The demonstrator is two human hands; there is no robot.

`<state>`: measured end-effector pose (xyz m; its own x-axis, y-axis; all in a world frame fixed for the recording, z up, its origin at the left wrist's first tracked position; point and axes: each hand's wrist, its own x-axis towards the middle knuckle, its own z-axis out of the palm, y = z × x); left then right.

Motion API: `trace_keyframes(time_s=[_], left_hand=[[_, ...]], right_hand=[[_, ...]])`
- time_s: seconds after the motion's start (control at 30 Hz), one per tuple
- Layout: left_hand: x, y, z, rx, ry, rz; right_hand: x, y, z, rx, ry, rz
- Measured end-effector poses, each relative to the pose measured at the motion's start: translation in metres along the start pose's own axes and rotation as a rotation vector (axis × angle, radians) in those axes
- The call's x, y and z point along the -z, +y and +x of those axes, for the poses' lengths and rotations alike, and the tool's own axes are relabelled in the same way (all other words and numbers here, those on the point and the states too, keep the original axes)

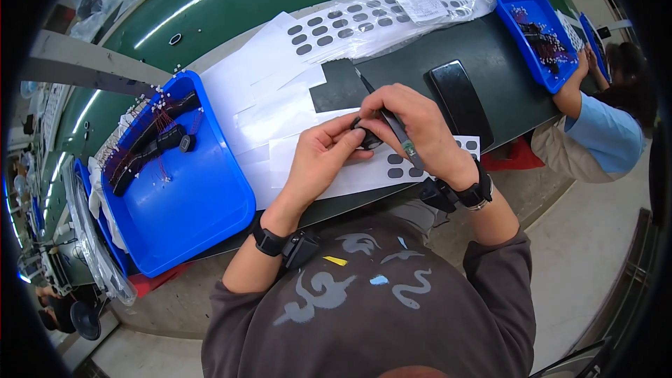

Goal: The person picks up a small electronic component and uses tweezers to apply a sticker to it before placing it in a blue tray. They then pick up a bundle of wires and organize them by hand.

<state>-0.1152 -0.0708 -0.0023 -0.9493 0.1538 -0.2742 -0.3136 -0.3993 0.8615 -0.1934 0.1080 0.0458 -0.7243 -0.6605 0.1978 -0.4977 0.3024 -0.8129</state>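
In front of me, over the white sheets on the table, my left hand (323, 157) pinches a small black part (369, 140) between thumb and fingers. My fingers cover much of it, so its exact kind is hidden. Dark tweezers (397, 128) lie slantwise in my right hand (425, 126), one end pointing away from me. The right fingertips meet the left ones at the black part; whether they also grip it I cannot tell. Below both hands is a white sheet with dark rounded stickers (395, 172), partly covered by my right hand.
On the left, a blue tray (203, 227) holds black parts with thin wires and white connectors. A similar blue tray (500, 10) stands far right, near another person's hand (570, 94). A glossy black slab (458, 98) lies right of my hands. Plastic-wrapped sticker sheets (378, 19) lie beyond them.
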Motion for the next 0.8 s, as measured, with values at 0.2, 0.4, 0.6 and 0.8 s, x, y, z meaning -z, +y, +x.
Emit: trace_keyframes(time_s=[0.2, 0.4, 0.6, 0.8], left_hand=[[0.001, 0.008, 0.0, 0.021, 0.024, -0.073], [0.003, -0.002, 0.0, -0.505, 0.189, 0.684], [-0.005, 0.009, 0.001, -0.971, 0.364, 1.141], [-0.004, 0.002, -0.008, -0.729, 0.284, 0.965]], right_hand=[[0.003, -0.003, 0.007, -0.184, -0.02, 0.23], [0.002, 0.002, 0.009, -0.394, 0.235, 0.662], [-0.002, 0.007, -0.005, -0.591, 0.218, 1.059], [-0.011, -0.003, -0.012, -0.589, 0.114, 1.063]])
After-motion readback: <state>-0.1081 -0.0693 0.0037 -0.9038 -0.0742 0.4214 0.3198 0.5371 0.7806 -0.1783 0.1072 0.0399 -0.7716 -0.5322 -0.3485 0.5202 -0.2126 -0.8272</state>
